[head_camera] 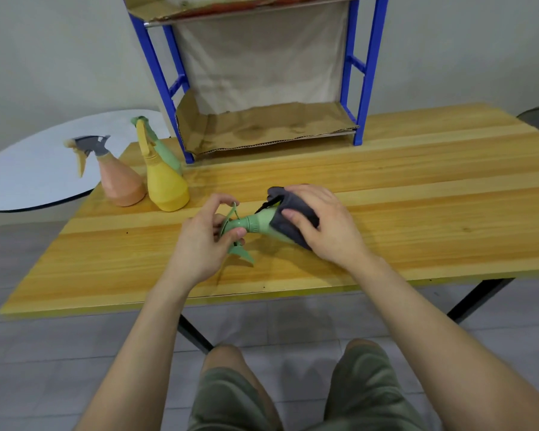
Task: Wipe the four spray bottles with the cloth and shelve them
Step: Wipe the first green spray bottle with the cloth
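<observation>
Green spray bottle [259, 226] lies mid-table [417, 194]; my left hand [199, 241] pinches its nozzle, my right hand [321, 222] presses the cloth [290, 209] around it; open tabletop right.

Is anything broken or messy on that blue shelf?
Yes. The cardboard liner on the blue shelf looks worn: stained with dark rings, its front edge ragged and its left side curled up. No bottles are shelved yet.
</observation>
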Motion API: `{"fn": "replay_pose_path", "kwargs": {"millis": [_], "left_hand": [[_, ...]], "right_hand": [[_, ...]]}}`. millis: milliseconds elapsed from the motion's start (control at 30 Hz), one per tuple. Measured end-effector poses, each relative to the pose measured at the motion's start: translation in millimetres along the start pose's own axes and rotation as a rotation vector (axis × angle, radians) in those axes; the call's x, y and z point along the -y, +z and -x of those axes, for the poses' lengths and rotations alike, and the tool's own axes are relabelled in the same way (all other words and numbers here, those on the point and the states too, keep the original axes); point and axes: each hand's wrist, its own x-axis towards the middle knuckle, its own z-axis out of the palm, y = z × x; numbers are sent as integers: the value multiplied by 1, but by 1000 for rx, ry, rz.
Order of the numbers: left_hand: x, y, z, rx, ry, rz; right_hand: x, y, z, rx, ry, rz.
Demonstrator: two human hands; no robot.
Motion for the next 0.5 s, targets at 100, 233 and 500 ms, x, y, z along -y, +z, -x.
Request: {"fn": "replay_pose_path", "kwargs": {"millis": [100, 233, 500], "left_hand": [[4, 3, 1, -39, -3, -24], [3, 11, -3, -59, 24, -31], [16, -1, -8, -112, -159, 28]], "right_hand": [[-6, -15, 1, -103, 230, -56], [20, -4, -3, 22, -117, 191], [-23, -15, 18, 9, 190, -45]]}}
